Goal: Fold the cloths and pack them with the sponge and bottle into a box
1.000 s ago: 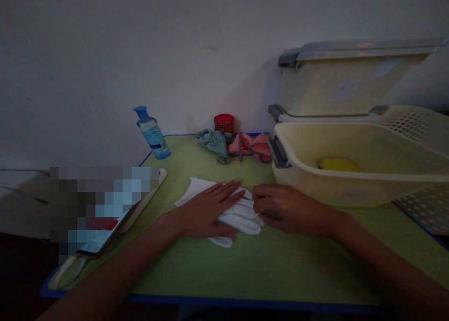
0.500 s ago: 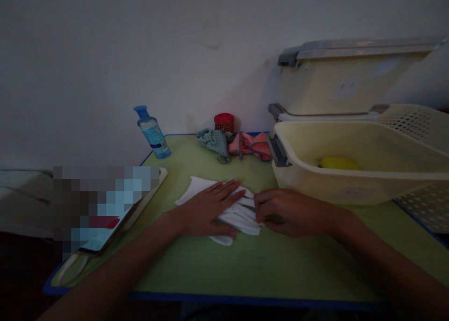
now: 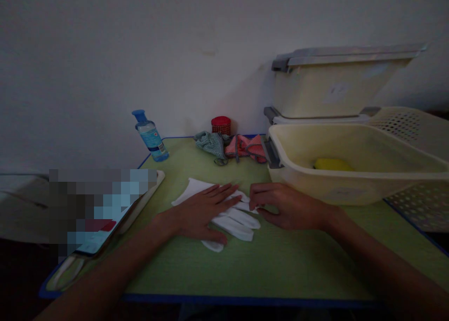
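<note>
Here the white glove [image 3: 234,224] lies flat on the green table [image 3: 252,269], roughly in the middle of the near half, its cuff pointing toward the far left and its fingers fanned out toward the near right. The left hand [image 3: 198,213] rests palm down on the body of the glove, fingers stretched out and spread, pressing the fabric against the tabletop without gripping it. The right hand [image 3: 289,208] sits just beside it on the right, its fingers curled in, with thumb and forefinger pinched on the tip of one of the upper glove fingers; the two hands are close together but do not touch. Both forearms come in from the near edge of the table. Just behind the right hand stands a cream plastic basin [image 3: 351,192], with a yellow object [image 3: 331,164] lying at its bottom. Behind the basin a lidded cream box [image 3: 333,94] stands against the wall, and a perforated basket [image 3: 403,122] shows to the right of it. At the far edge of the table a green cloth [image 3: 212,143] and a pink cloth [image 3: 247,148] lie bunched side by side, touching, with a small red container [image 3: 221,124] just behind them. A clear bottle [image 3: 150,136] with a blue cap leans at the far left corner. A pale tray [image 3: 149,192] lies along the left edge, well apart from the glove.
</note>
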A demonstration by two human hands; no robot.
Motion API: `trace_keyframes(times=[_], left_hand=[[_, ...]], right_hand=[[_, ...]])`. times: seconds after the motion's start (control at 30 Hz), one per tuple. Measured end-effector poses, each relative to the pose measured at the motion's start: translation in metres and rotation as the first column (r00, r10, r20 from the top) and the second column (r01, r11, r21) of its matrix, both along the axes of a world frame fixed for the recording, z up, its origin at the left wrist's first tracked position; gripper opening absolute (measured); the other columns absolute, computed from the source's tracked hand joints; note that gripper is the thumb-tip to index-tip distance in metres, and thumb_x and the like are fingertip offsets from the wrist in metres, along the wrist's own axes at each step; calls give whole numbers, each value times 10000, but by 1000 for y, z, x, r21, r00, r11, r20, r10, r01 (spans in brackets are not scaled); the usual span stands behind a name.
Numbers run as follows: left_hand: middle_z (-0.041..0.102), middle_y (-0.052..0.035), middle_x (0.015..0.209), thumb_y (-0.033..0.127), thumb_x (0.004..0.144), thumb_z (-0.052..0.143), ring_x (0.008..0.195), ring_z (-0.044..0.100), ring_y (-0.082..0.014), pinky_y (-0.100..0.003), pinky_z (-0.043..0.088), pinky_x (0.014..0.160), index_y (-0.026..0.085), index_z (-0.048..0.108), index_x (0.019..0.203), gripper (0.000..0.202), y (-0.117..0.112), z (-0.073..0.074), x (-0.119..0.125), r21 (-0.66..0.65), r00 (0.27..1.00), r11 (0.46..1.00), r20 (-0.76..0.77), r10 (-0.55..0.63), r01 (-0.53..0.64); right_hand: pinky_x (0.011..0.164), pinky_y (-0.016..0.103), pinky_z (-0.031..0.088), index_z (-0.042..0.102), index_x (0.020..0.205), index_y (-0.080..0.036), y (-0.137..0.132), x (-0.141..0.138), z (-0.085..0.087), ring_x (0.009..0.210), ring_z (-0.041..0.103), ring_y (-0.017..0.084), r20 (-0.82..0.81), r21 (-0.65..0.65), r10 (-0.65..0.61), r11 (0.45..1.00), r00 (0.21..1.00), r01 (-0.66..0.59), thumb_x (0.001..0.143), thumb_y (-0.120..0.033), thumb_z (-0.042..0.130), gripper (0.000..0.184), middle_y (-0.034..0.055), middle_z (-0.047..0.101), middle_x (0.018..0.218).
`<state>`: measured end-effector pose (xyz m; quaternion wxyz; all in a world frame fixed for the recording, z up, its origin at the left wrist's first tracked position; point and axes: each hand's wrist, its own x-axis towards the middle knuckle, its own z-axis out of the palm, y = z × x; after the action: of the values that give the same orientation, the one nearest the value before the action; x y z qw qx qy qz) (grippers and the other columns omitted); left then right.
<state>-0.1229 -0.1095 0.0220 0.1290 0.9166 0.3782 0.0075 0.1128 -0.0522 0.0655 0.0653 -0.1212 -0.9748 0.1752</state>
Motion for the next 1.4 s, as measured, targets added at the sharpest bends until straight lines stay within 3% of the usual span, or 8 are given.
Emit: trace_keyframes(times=[0.13, 0.33, 0.5, 0.97, 1.13, 1.4], left_hand=[[98, -107, 1500, 663, 741, 481, 1377, 120, -276, -437, 139, 1115, 202, 190, 1423, 873, -1, 6, -6, -30, 997, 999, 77, 12, -10], [113, -67, 1509, 672, 823, 252, 1379, 140, -237, -411, 147, 1120, 222, 232, 1412, 742, -5, 17, -7, -23, 977, 998, 203, 67, -63], [69, -107, 1506, 646, 835, 277, 1386, 85, -228, -394, 122, 1125, 174, 212, 1417, 752, -6, 10, -2, -52, 992, 999, 123, -4, 11], [19, -101, 1504, 612, 822, 394, 1385, 58, -246, -406, 108, 1121, 216, 151, 1429, 764, -5, 4, 0, -15, 998, 1000, 56, -25, 26], [5, -122, 1499, 612, 822, 394, 1384, 55, -249, -408, 108, 1117, 205, 172, 1425, 762, -5, 4, 0, -11, 1000, 1000, 8, -18, 18], [42, -93, 1503, 555, 806, 495, 1380, 89, -267, -434, 112, 1115, 250, 214, 1414, 735, -7, 5, 5, 7, 995, 996, 58, -87, 87]], right_hand=[[740, 265, 443, 607, 848, -139, 1, 1, -1, 837, 571, 149, 1, 0, -11, 1000, 1000, 11, 752, -24, 476, 199, 62, 588, 888], [766, 286, 449, 602, 873, -148, 0, 0, -4, 860, 575, 160, 50, -1, 0, 1000, 999, 0, 794, -62, 453, 189, 63, 582, 902], [716, 279, 448, 597, 865, -147, -2, -1, -4, 813, 582, 164, 100, 58, -3, 998, 995, -3, 809, -161, 504, 110, 60, 591, 881], [715, 279, 409, 611, 805, -146, -1, -1, -7, 790, 561, 159, 171, 260, -12, 965, 985, -33, 832, -141, 466, 148, 55, 603, 865], [740, 284, 407, 613, 827, -143, -3, 0, -2, 817, 568, 167, 220, 169, -51, 986, 974, 13, 790, -119, 462, 157, 57, 593, 854], [684, 265, 406, 550, 675, -155, -7, 0, 1, 729, 552, 156, 291, 12, -51, 999, 955, 50, 686, -126, 514, 48, 29, 562, 734]])
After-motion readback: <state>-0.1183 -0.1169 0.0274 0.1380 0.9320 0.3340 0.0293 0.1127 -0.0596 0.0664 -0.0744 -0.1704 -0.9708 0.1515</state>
